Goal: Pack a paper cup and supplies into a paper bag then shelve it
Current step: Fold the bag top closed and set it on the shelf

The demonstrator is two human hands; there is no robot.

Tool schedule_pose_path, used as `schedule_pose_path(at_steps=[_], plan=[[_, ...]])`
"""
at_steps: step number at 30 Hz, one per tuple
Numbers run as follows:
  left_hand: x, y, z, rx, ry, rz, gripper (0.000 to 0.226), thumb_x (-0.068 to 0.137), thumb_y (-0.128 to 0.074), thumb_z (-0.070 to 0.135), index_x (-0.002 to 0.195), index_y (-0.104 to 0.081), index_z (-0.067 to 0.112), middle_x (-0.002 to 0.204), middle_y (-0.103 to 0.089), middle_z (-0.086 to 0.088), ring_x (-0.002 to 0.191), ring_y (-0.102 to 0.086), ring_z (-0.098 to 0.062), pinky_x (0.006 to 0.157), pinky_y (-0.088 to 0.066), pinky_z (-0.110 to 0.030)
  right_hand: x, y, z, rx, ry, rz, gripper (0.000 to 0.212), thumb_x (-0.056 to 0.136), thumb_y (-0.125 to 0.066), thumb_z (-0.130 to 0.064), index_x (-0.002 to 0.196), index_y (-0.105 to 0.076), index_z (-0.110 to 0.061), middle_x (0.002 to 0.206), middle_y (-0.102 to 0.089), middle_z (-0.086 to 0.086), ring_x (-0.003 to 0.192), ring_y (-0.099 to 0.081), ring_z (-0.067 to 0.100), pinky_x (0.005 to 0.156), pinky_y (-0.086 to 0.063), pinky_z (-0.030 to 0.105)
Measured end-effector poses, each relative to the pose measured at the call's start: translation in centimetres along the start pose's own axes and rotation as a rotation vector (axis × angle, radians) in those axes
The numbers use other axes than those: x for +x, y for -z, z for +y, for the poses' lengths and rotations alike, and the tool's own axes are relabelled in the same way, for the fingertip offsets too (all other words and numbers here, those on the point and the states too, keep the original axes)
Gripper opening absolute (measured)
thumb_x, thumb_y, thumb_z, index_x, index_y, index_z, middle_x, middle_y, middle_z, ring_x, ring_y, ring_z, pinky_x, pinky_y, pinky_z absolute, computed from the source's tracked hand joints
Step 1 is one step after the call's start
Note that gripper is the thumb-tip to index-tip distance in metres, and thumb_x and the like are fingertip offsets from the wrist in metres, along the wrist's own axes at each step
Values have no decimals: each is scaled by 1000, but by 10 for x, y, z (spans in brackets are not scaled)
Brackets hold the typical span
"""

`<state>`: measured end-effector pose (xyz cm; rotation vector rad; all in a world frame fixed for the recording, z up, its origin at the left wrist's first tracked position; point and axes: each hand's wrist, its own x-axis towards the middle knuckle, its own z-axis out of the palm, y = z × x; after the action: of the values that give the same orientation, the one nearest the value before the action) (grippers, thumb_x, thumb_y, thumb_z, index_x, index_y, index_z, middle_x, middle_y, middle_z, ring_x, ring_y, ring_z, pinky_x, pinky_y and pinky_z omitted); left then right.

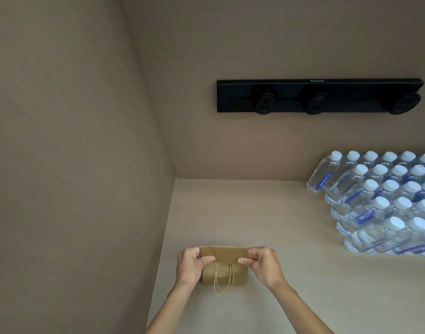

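Note:
A small brown paper bag (223, 253) stands on the beige shelf surface (242, 213) near the left side wall. Its top is folded over, and its twine handles (224, 278) hang down the front face. My left hand (191, 265) pinches the left end of the folded top. My right hand (261, 263) pinches the right end of the fold. The bag's contents are hidden, and no paper cup shows.
Several rows of clear water bottles (385, 203) with white caps fill the right side of the shelf. A black power strip (320, 96) with round sockets is mounted on the back wall. The left wall (86, 165) stands close to the bag.

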<state>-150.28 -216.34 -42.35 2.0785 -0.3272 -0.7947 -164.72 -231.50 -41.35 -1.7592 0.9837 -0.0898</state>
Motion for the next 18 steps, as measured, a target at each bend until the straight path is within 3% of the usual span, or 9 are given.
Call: schedule_pose_path(at_steps=[2, 5, 6, 8, 10, 13, 16, 18], plan=[[0, 1, -2, -13, -3, -22, 24, 70, -85, 7, 65, -74, 27, 75, -79, 6, 69, -70, -10, 79, -60, -36, 0, 1, 1, -18, -8, -13, 43, 75, -84, -6, 46, -52, -8, 50, -39, -12, 51, -32, 3, 52, -32, 21], [2, 3, -6, -49, -16, -52, 26, 71, -83, 1, 70, -75, 26, 81, -80, 1, 73, -72, -14, 84, -61, -43, -3, 3, -5, -21, -11, -58, 29, 74, -84, -5, 77, -64, 16, 71, -67, 29, 71, -49, 8, 66, -43, 29], [2, 4, -6, -57, -29, -60, 26, 71, -83, 0, 71, -75, 25, 81, -80, 0, 74, -72, -15, 85, -61, -45, -3, 5, -7, -27, -12, -54, 26, 74, -83, -3, 81, -67, 16, 82, -72, 32, 73, -54, 9, 68, -49, 31], [5, 5, -4, -63, -46, -84, 27, 68, -84, -1, 70, -74, 24, 79, -80, 0, 73, -71, -15, 85, -60, -46, -4, 8, -13, -32, -16, -57, 20, 73, -83, -1, 83, -71, 12, 84, -77, 22, 71, -62, 11, 71, -56, 29], [6, 7, 1, -55, -63, -113, 28, 65, -86, -1, 66, -73, 24, 74, -78, 5, 70, -70, -14, 83, -59, -43, -6, 11, -20, -39, -28, -83, 18, 72, -85, -4, 80, -72, 7, 76, -72, 8, 66, -62, 10, 66, -52, 22], [3, 8, 15, -1, -104, -141, 32, 60, -90, 6, 69, -71, 30, 76, -73, 2, 72, -65, -18, 79, -56, -37, -9, 13, -32, -97, -8, -122, 16, 69, -89, -16, 75, -73, -15, 68, -64, -4, 61, -57, 7, 58, -45, 16], [0, 7, 29, 172, -211, -91, 34, 61, -90, 22, 75, -71, 47, 95, -63, -3, 86, -65, -18, 88, -53, -31, -12, 13, -45, -299, 91, -128, 20, 68, -85, -32, 82, -75, -22, 71, -68, -4, 67, -62, 12, 63, -48, 24], [-3, 6, 37, 311, -319, -58, 25, 65, -87, 29, 82, -76, 45, 94, -60, 1, 89, -63, -16, 88, -48, -25, -11, 12, -55, -572, 197, -136, 25, 75, -74, -44, 92, -74, -25, 84, -76, 0, 84, -69, 20, 74, -51, 30]])
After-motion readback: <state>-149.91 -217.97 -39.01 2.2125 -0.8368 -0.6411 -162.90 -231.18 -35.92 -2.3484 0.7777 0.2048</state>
